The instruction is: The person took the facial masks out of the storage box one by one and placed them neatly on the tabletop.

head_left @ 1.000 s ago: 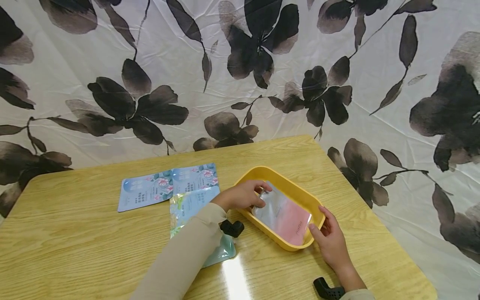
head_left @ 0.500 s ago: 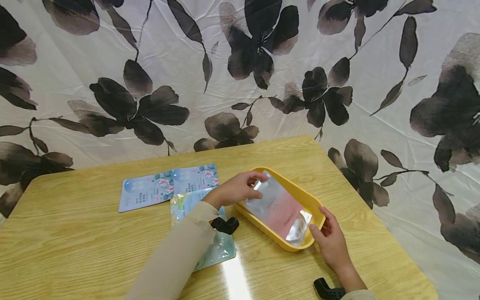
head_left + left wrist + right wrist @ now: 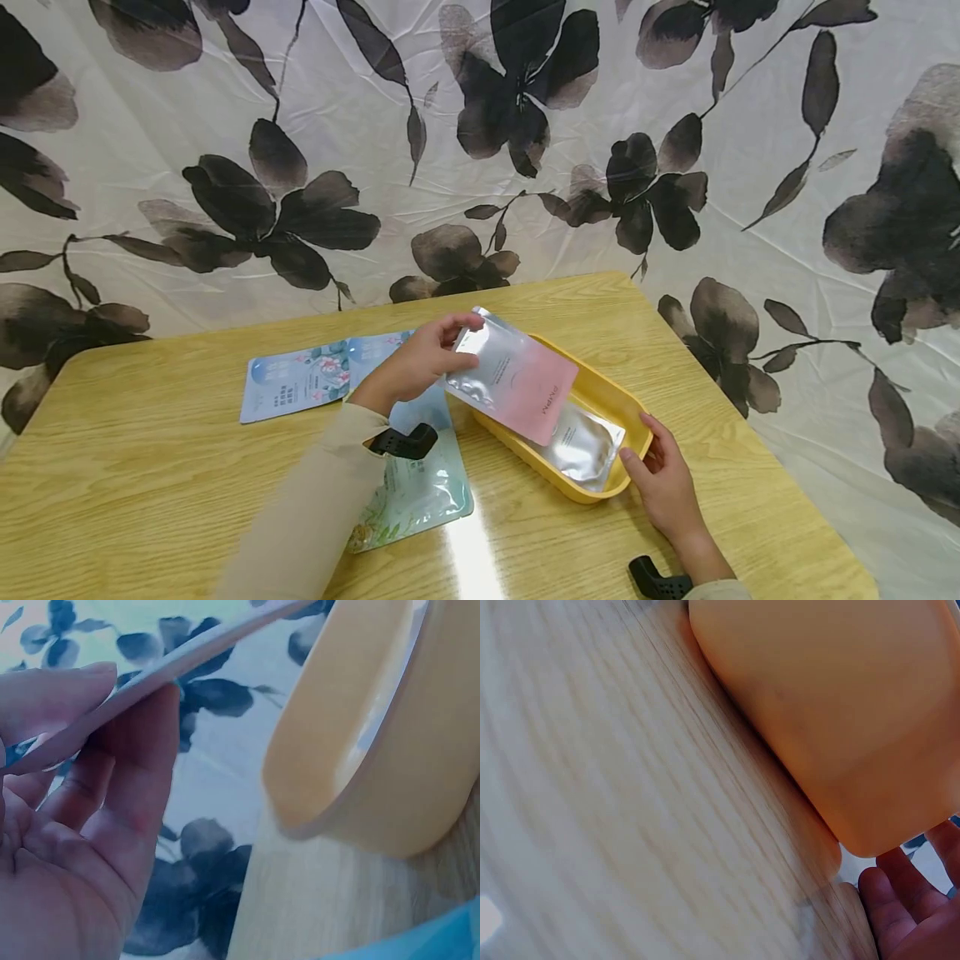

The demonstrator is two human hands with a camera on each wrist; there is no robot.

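Between its thumb and fingers, my left hand (image 3: 420, 358) pinches a pink-and-silver sheet mask packet (image 3: 517, 379) by its silver end. The packet is tilted over the left part of a yellow plastic tray (image 3: 611, 400), and the left wrist view shows it nearly edge-on. A second, silver packet (image 3: 581, 450) lies in the tray, partly hidden under the lifted one. At the tray's near right end, my right hand (image 3: 663, 487) grips the wall, thumb at the rim and fingers round the outside. The right wrist view shows fingertips (image 3: 889, 900) at the tray's outer corner.
Left of the tray, two blue floral packets (image 3: 292, 383) lie side by side on the wooden table (image 3: 150, 467). Green-blue packets (image 3: 427, 492) overlap in front of them, partly under my left forearm. A flower-printed cloth (image 3: 465, 167) hangs behind the table.
My left hand has lifted the pink-and-silver packet up and leftward out of the tray, uncovering the silver packet beneath. My right hand stays on the tray.
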